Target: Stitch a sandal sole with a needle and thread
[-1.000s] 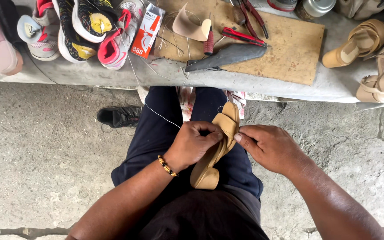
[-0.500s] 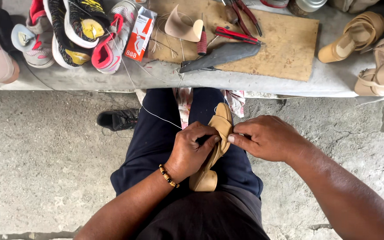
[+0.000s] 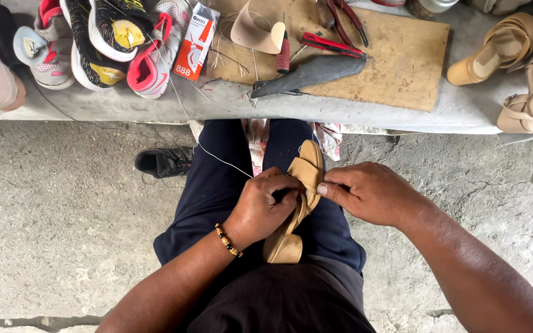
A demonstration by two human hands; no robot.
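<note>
Concrete floor, both hands, left (image 3: pixel 263 209) and right (image 3: pixel 371 194), clamped on tan sandal (image 3: pixel 297 203), its straps hidden by fingers

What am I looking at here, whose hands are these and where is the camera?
The camera sits on a person's head and looks straight down, so you see their own arms, lap and dark trousers. There is no machine, just two bare hands.

The left hand, with a bead bracelet on the wrist, grips a tan heeled sandal that rests on the lap. The right hand pinches the sandal's strap from the other side. A thin thread runs from the sandal up toward the bench.

Ahead is a low grey bench. On it lie several sneakers at the left, a small red and white box, a wooden board with red-handled pliers, a dark blade-like piece and a cut piece of tan material, and more tan sandals at the right. A black shoe is on the concrete floor.
</note>
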